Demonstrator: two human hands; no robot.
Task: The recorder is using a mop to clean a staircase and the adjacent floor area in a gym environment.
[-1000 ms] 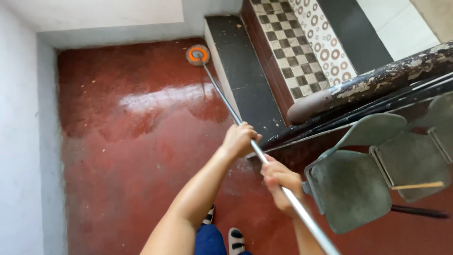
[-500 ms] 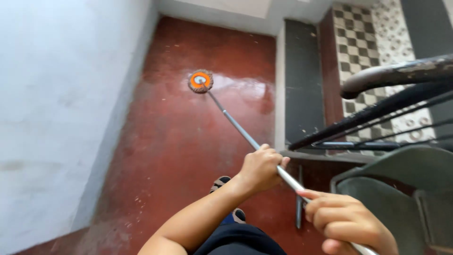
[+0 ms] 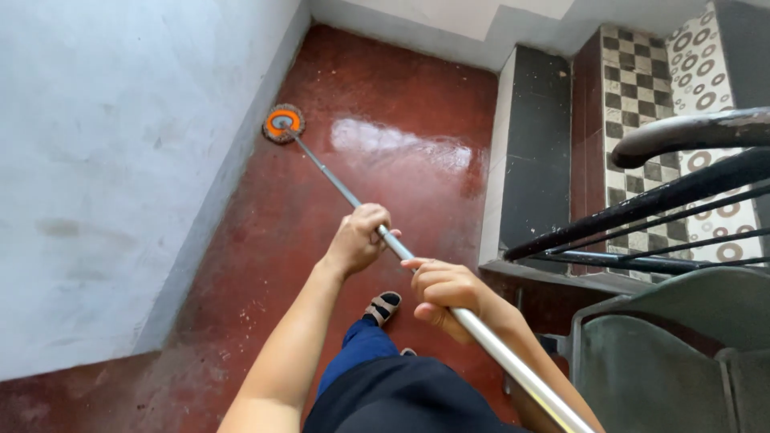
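View from a head camera looking down at a person's two bare hands on a long metal mop pole (image 3: 337,186). The pole runs as one straight diagonal, from about five o'clock at the bottom edge of the picture up toward eleven o'clock, where it ends in a round mop head (image 3: 283,123) with an orange centre. The mop head rests on the wet, shiny red floor (image 3: 401,176), just beside the foot of the pale wall (image 3: 120,160) at nine o'clock. The left hand (image 3: 358,238) is the nearer one to the mop head; its fingers are curled tight round the pole. The right hand (image 3: 449,293) sits lower on the pole, close behind the left at its four o'clock, fingers also wrapped round the shaft. A sandalled foot (image 3: 383,307) shows below the hands. At three o'clock are a dark stair railing (image 3: 682,192) and patterned tiled steps (image 3: 642,88).
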